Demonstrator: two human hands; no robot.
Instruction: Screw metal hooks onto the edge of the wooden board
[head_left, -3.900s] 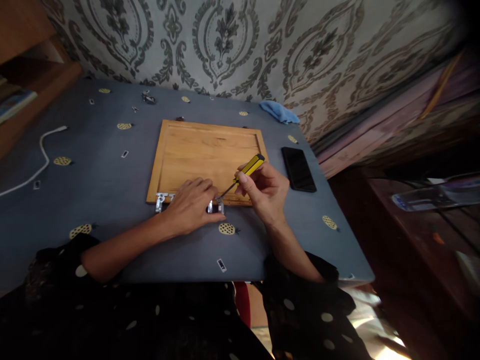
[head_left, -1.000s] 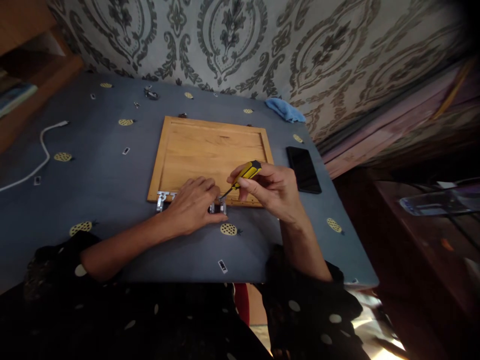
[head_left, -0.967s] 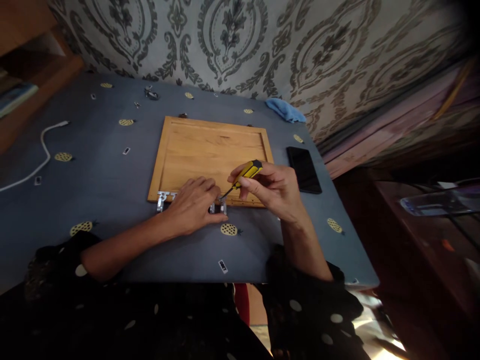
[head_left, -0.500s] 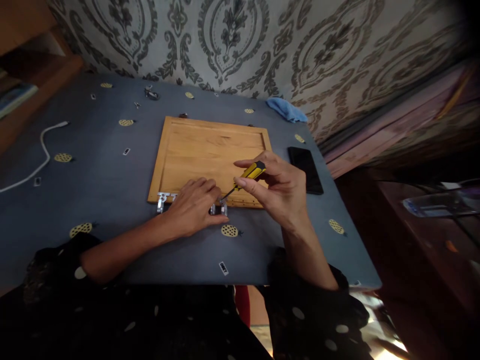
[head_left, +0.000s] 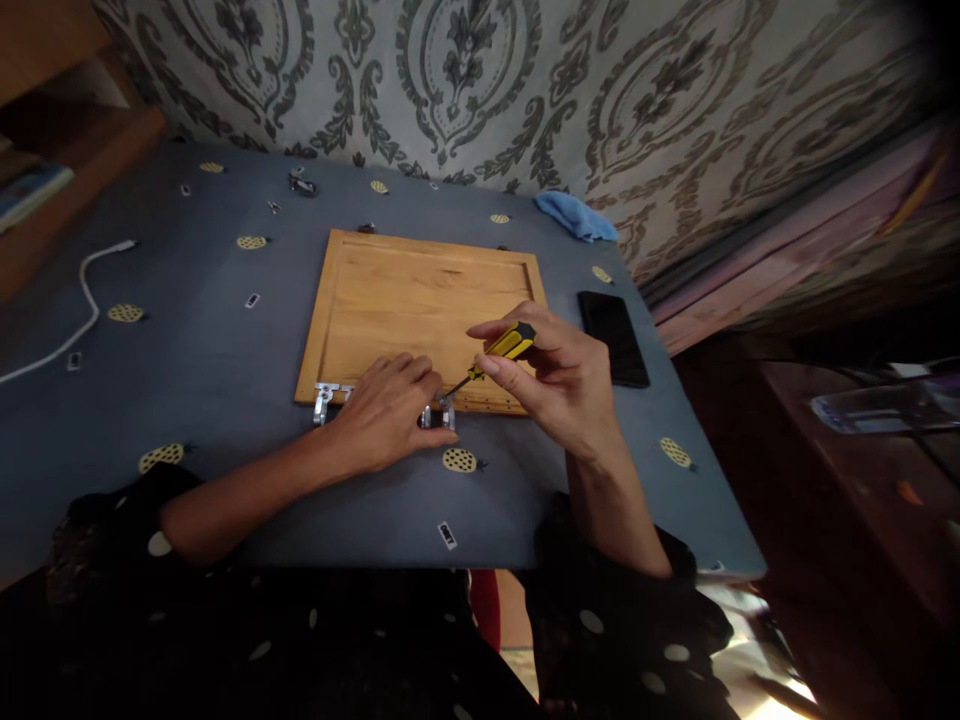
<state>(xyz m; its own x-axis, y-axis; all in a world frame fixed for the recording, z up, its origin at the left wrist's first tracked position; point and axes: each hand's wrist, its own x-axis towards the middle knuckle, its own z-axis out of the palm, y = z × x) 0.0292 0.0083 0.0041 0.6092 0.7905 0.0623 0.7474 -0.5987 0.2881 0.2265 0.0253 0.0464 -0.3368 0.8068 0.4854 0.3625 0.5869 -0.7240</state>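
A wooden panel (head_left: 420, 300) with a raised frame lies flat on the blue table (head_left: 187, 380). A metal hinge bracket (head_left: 439, 413) sits at its near edge. My left hand (head_left: 386, 410) rests palm down over the bracket, fingers pressed on it. My right hand (head_left: 555, 375) pinches a yellow and black screwdriver (head_left: 495, 353), whose tip points down at the bracket's right end. Another bit of metal bracket (head_left: 324, 398) shows left of my left hand.
A black phone (head_left: 613, 324) lies right of the panel and a blue cloth (head_left: 576, 215) at the far right by the patterned wall. A white cable (head_left: 86, 300) curls at the left. Small metal parts (head_left: 300, 183) lie at the back. The table's right edge drops off.
My right hand has shifted its fingers round the screwdriver handle, turning it slightly. The left hand has stayed on the bracket. The view has drifted a little.
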